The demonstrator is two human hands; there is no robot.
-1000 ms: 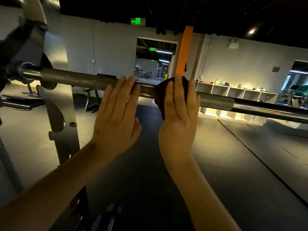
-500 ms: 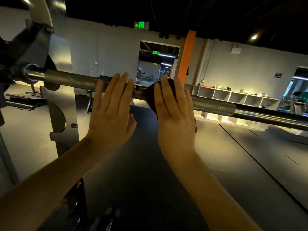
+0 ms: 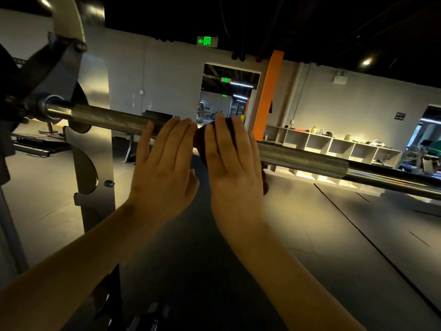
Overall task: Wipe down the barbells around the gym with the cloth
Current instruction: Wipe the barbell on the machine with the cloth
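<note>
A steel barbell (image 3: 303, 160) with knurled sections runs across the view from the rack at the left down to the right edge. My left hand (image 3: 164, 168) lies flat against the bar with straight fingers. Right beside it my right hand (image 3: 232, 163) presses a dark red cloth (image 3: 200, 142) onto the bar with straight fingers. Most of the cloth is hidden under that hand; its edges show at the left and lower right of the palm.
A grey rack upright (image 3: 93, 144) with a bar hook stands at the left. White cubby shelves (image 3: 334, 146) line the far wall, beside an orange pillar (image 3: 268, 96) and a doorway. Dark rubber flooring (image 3: 310, 235) lies below.
Both hands have slid left along the bar, the right one carrying the cloth with it. More of the knurled section on the right now shows.
</note>
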